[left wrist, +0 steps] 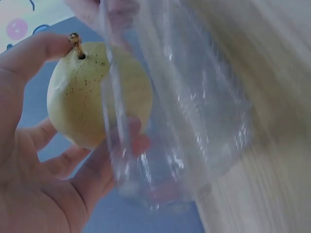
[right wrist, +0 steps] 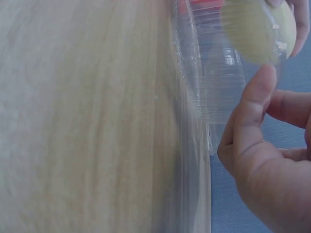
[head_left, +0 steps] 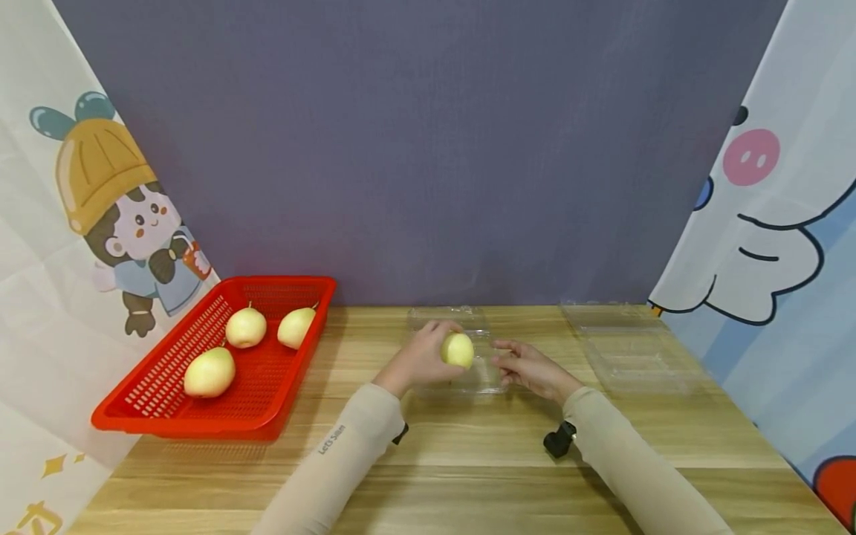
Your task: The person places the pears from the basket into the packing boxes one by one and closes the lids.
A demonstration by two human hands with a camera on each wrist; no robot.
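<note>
My left hand (head_left: 423, 358) grips a pale yellow pear (head_left: 458, 350) over a clear plastic clamshell box (head_left: 484, 380) on the table. In the left wrist view the pear (left wrist: 80, 104) shows its short brown stem by my thumb, and the box's see-through wall (left wrist: 194, 116) covers part of it. At the box's right side is my right hand (head_left: 535, 370). The right wrist view has that hand (right wrist: 267, 145) pinching the box's rim between thumb and fingers, with the pear (right wrist: 257, 31) seen through the plastic.
A red plastic basket (head_left: 264, 383) stands on the left with several pears, one pear (head_left: 210, 371) near its front. Another clear plastic box (head_left: 635, 357) lies open on the right. A grey panel (head_left: 428, 148) closes off the back of the wooden table (head_left: 468, 475).
</note>
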